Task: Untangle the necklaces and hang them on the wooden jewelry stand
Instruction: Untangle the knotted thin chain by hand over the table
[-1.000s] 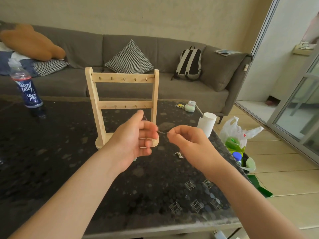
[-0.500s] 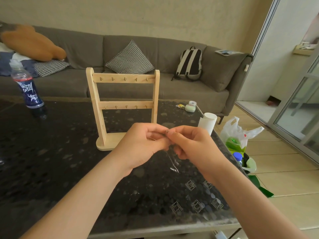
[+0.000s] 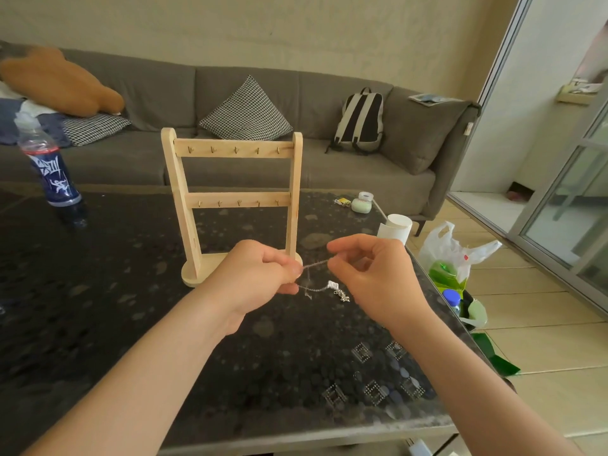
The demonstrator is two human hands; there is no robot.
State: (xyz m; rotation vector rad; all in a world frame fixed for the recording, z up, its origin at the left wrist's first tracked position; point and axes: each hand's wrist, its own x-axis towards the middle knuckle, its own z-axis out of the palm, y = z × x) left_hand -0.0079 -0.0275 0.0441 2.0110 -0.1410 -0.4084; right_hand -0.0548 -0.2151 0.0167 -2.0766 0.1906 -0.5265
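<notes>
Pinching the thin silver necklace chain taut between left hand and right hand, fingertips closed on it, just above the dark speckled table before the bare-hooked two-rail wooden jewelry stand, likely to expose a knot, though it's too fine to resolve.

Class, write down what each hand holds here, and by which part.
The left hand and the right hand both pinch one thin silver necklace by its chain, which is stretched between them. The rest droops below.
</notes>
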